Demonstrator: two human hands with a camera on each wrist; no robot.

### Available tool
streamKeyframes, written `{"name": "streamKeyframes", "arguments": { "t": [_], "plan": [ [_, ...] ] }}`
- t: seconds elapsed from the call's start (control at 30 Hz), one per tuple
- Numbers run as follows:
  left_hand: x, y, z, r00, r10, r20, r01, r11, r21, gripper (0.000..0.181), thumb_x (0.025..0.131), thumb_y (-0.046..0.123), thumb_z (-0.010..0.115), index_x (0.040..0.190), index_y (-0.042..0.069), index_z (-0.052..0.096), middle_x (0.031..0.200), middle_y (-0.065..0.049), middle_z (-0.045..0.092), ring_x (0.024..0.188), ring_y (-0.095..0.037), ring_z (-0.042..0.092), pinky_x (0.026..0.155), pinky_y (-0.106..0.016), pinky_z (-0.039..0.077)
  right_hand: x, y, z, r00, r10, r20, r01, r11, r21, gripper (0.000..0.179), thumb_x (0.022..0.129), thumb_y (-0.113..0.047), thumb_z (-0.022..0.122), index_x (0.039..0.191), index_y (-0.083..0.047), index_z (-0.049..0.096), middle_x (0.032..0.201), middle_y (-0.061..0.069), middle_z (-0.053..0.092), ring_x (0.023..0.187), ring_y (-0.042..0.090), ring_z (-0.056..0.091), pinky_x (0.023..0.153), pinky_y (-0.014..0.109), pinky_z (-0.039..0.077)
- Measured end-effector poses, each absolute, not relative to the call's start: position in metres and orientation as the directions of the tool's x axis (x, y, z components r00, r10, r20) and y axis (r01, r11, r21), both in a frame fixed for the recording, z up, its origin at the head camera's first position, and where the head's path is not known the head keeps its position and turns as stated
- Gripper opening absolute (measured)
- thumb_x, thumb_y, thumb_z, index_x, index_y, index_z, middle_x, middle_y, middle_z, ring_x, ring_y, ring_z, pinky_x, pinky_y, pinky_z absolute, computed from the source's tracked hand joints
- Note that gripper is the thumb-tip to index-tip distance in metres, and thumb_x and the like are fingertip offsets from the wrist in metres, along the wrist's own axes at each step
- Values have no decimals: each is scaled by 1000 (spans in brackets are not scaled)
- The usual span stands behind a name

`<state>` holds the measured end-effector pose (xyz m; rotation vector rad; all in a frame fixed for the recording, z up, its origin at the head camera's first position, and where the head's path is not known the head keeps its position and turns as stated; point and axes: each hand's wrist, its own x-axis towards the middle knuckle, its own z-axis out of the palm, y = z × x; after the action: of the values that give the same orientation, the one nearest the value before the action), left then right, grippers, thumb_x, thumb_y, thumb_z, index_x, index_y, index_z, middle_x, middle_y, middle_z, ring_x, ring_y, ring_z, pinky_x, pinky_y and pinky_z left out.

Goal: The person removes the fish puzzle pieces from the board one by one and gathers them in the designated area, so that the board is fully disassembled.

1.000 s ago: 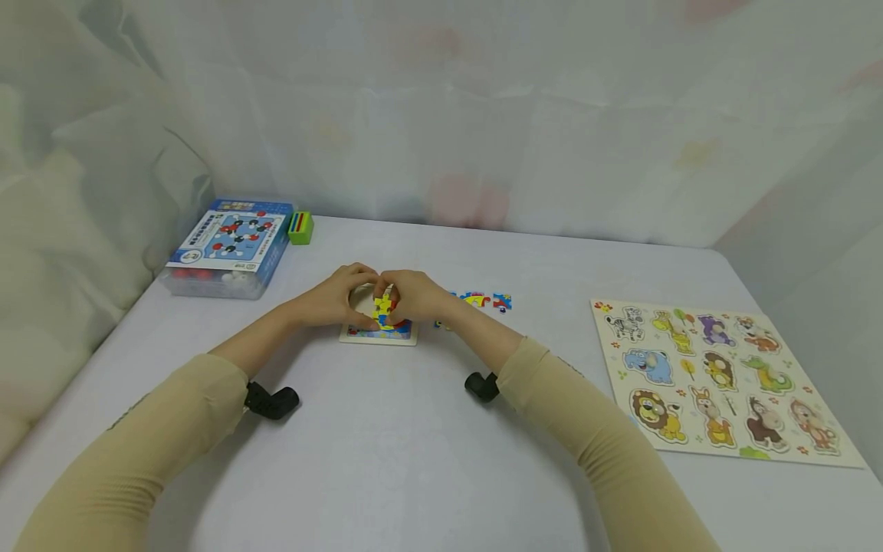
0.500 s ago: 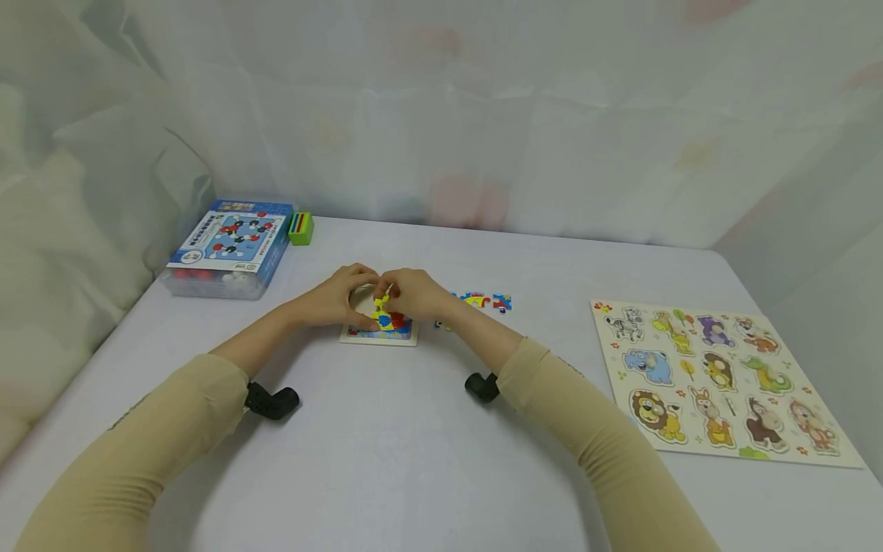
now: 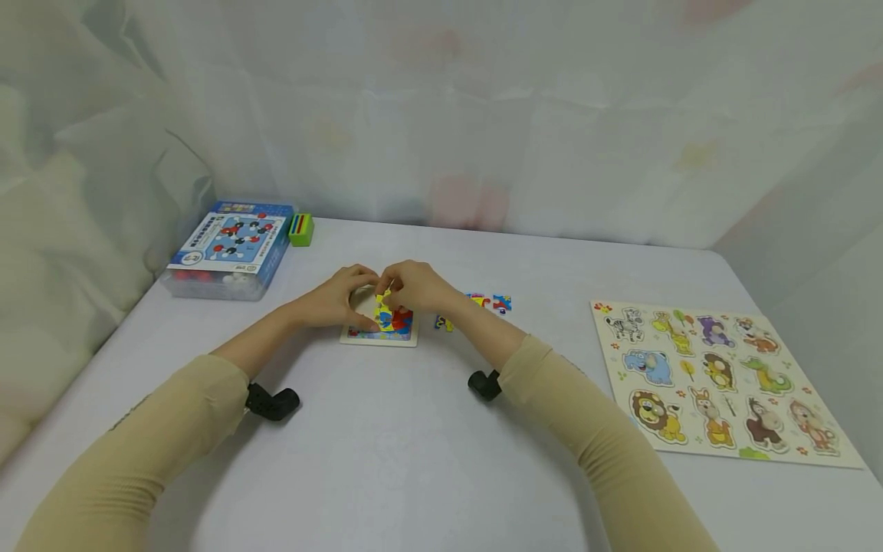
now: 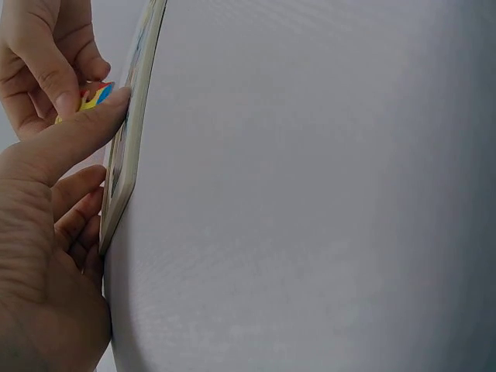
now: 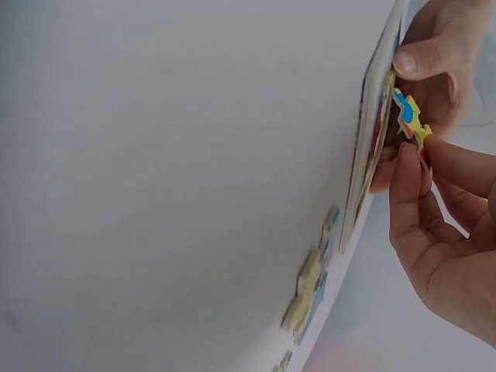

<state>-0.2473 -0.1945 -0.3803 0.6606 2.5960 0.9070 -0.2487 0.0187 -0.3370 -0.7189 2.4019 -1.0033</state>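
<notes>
A small puzzle tray (image 3: 379, 342) with a pale rim lies flat on the table, its lower part filled with colourful pieces. My left hand (image 3: 331, 297) grips the tray from the left, thumb on its front part and fingers curved around the far side. Between thumb and fingers of my right hand (image 3: 417, 291) a yellow puzzle piece (image 5: 409, 112) with blue and red print is pinched. It is tilted over the tray, near the left thumb (image 4: 108, 112). Several loose puzzle pieces (image 3: 502, 303) lie to the right, partly hidden behind the right forearm.
A clear-bottomed box (image 3: 241, 241) with a molecule picture stands at the back left, beside a small green box (image 3: 301, 230). On the right lies a large animal puzzle board (image 3: 690, 370). A white curtain (image 3: 483, 123) hangs behind the table.
The right hand has shifted slightly up and back, with the yellow piece turning in its pinch. More of the loose pieces below its forearm now shows. The left hand has stayed put.
</notes>
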Motion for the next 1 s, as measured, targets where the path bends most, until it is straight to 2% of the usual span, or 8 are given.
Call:
{"name": "streamKeyframes", "arguments": {
  "t": [0.17,0.43,0.67,1.0],
  "plan": [
    [-247,-195,-380,-849,511,-134,321,700,638,77,75,37,85,140,12,51,148,-10,38,142,-34,27,118,-64,22,-253,27,-332,-771,-608,-192,-278,591,-757,13,93,-10,64,106,-9,68,78,3,59,76,23,65,70,22,54],
    [-247,-195,-382,-848,514,-129,330,704,629,76,75,37,84,142,19,52,147,-11,38,141,-35,28,116,-65,23,-259,47,-326,-774,-601,-199,-277,604,-747,12,93,-11,65,104,-9,70,84,3,61,75,18,65,76,28,59],
    [-248,-195,-382,-850,512,-124,334,706,625,77,74,37,85,142,20,51,146,-10,39,140,-33,29,117,-62,24,-265,70,-323,-776,-589,-225,-272,634,-724,12,93,-13,67,105,-11,70,93,6,67,85,28,69,83,36,60],
    [-247,-194,-381,-852,508,-130,331,713,618,78,74,37,84,142,19,51,147,-10,38,141,-34,28,117,-63,24,-273,105,-321,-774,-572,-272,-257,676,-690,12,92,-14,67,103,-13,70,87,5,67,79,27,66,77,33,56]
  ]
}}
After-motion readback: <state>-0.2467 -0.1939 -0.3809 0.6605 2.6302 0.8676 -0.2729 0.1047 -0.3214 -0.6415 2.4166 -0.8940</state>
